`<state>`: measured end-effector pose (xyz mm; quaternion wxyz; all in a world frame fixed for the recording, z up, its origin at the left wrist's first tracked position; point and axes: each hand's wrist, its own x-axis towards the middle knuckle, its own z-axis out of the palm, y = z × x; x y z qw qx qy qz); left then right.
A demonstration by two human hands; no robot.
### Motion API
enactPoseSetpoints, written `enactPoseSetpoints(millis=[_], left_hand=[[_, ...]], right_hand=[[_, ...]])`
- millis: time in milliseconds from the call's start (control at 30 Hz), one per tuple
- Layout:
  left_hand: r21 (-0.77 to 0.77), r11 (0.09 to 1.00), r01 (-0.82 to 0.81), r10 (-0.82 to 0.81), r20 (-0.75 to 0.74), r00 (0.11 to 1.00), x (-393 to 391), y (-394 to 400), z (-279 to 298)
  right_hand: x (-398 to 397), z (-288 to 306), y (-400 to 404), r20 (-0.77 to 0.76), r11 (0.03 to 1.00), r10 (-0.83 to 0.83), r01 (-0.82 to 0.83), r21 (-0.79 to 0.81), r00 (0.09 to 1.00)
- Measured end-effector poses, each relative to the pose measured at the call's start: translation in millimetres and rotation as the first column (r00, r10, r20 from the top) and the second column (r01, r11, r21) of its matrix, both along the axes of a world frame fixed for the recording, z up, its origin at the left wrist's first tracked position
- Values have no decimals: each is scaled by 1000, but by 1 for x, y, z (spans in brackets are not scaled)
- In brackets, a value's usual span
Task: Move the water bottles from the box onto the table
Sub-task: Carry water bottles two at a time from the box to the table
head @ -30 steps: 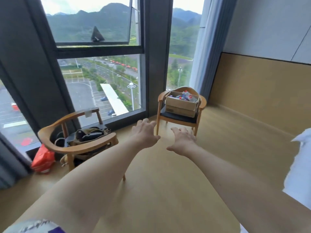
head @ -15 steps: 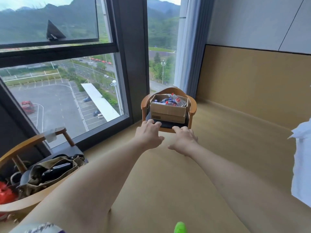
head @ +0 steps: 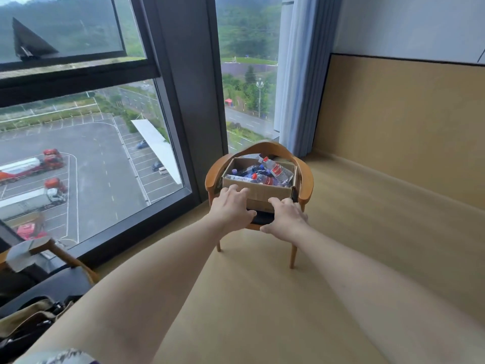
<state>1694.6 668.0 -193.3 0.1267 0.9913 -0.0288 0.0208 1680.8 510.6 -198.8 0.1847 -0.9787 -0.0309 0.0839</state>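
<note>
An open cardboard box (head: pixel 273 193) sits on the dark seat of a wooden armchair (head: pixel 306 179) by the window. Several water bottles (head: pixel 275 170) with red and blue labels lie jumbled inside it. Both my arms are stretched out toward the box. My left hand (head: pixel 232 208) hovers in front of the box's near left side, fingers relaxed, holding nothing. My right hand (head: pixel 284 218) hangs in front of the near right side, also empty. I cannot tell whether either hand touches the box. No table is in view.
A second wooden chair (head: pixel 63 258) with a bag (head: pixel 23 321) on it stands at the lower left. A floor-to-ceiling window (head: pixel 105 166) runs along the left, a curtain (head: pixel 299 74) hangs behind the armchair, and a panelled wall (head: pixel 406 127) closes the right.
I have come closer to the armchair, so the box looks larger. Both outstretched hands now overlap the box's front, and the left chair has slid toward the frame's lower left edge.
</note>
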Motion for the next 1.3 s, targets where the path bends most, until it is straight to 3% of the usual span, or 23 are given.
enactPoseSetpoints(millis=[433, 700, 967, 1133, 1300], left_hand=[[19, 993, 113, -112, -66, 992, 260, -3, -46], [10, 986, 165, -162, -145, 976, 421, 17, -41], [-15, 976, 219, -216, -223, 951, 510, -4, -93], [-81, 987, 139, -157, -288, 945, 560, -18, -141], [-136, 991, 1, -63, -448, 892, 595, -33, -192]], right_hand=[[237, -58, -6, -76, 995, -96, 93, -40, 992], [385, -54, -6, -112, 982, -187, 181, -59, 976], [470, -93, -15, -219, 972, -233, 224, -68, 947], [528, -130, -26, -312, 978, -207, 184, -100, 927], [594, -162, -45, -364, 985, -166, 175, -10, 916]])
